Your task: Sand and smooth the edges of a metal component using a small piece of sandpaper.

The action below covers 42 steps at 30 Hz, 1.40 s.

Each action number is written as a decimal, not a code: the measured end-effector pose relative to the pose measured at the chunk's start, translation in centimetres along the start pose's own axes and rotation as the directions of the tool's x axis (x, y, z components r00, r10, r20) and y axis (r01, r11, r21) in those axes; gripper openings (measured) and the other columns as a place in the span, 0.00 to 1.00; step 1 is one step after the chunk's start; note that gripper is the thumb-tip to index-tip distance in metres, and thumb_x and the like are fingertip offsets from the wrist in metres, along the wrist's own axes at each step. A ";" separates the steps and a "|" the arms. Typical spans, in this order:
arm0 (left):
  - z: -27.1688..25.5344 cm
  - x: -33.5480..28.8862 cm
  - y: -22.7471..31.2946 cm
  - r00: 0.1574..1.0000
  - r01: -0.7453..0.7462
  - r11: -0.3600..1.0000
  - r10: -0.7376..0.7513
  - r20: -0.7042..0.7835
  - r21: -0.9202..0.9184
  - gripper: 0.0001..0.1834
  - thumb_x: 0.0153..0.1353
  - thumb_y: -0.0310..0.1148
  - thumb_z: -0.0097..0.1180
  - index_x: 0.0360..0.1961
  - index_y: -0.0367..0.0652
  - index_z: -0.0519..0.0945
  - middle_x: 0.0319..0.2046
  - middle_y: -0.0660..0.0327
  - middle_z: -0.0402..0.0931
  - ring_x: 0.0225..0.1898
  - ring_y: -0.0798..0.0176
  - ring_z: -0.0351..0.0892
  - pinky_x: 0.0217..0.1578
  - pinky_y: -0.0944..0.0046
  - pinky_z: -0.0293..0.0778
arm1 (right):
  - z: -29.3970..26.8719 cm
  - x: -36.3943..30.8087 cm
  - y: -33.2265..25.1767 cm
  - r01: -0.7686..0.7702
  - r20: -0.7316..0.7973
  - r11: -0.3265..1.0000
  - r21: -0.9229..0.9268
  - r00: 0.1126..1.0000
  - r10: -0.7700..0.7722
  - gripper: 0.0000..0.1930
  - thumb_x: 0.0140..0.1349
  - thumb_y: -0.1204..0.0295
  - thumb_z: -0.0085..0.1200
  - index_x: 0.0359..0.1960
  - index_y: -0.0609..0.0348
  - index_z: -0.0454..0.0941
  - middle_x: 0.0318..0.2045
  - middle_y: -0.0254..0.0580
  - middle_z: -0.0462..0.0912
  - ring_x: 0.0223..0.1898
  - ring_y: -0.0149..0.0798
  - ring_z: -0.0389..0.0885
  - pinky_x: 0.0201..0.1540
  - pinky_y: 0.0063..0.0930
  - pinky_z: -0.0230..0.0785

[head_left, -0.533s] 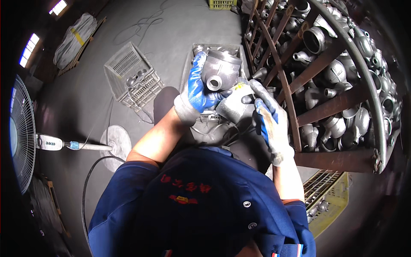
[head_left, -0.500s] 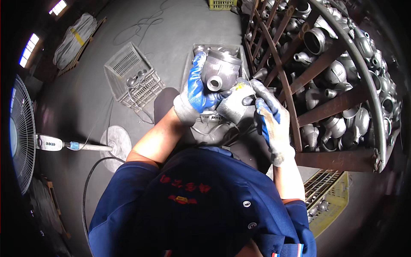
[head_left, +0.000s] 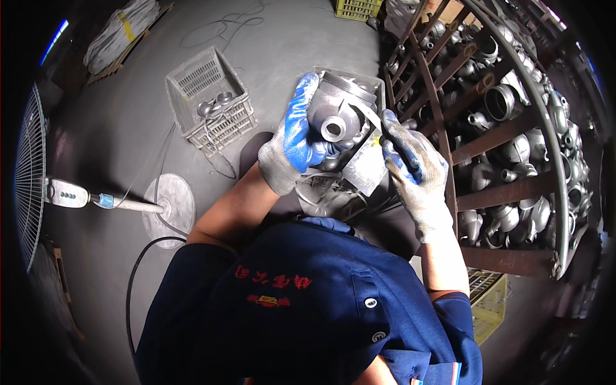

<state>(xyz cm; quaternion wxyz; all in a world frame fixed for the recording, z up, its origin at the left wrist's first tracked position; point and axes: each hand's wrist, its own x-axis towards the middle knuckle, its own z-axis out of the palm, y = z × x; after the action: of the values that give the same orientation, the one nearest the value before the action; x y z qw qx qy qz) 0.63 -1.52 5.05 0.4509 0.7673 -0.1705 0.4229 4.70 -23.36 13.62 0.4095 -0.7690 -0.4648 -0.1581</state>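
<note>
My left hand (head_left: 300, 131), in a blue-coated glove, grips a grey metal casting (head_left: 334, 110) with a threaded rim at the top and a round spout opening facing me. Close by on the right, my right hand (head_left: 414, 154) is closed, its fingers bent round the end of a pale flat strip (head_left: 371, 118). The strip's other end reaches the casting's side; its exact kind is unclear. Below the strip is a grey, box-like piece (head_left: 366, 168) with a yellow mark, partly hidden by my right fingers. Whether anything supports that piece is hidden.
Behind the casting stands a crate (head_left: 383, 86) of metal parts. A grey plastic crate (head_left: 240, 115) with a few parts sits left. A rusty metal rack (head_left: 491, 192) full of castings rises right. A standing fan (head_left: 64, 192) is far left, a yellow crate (head_left: 491, 314) lower right.
The casting has turned slightly in my left hand, and the pale strip now shows against it. My right hand has shifted a little. The whole view has swung slightly.
</note>
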 end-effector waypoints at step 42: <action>0.5 1.4 0.3 0.759 0.595 0.492 -0.605 0.242 -0.636 0.29 0.67 0.28 0.44 0.64 0.30 0.49 0.55 0.51 0.69 0.55 0.60 0.71 0.62 0.59 0.61 | -1.3 1.4 0.2 -0.022 0.173 0.992 -0.128 0.984 0.044 0.18 0.49 0.76 0.58 0.45 0.54 0.80 0.34 0.44 0.80 0.34 0.47 0.79 0.37 0.34 0.73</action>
<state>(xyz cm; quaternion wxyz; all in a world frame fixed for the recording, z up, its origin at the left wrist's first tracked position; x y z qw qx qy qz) 1.46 -1.91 6.20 0.8179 0.5541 -0.0323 0.1515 5.78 -23.60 15.25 0.3203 -0.8118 -0.4754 -0.1116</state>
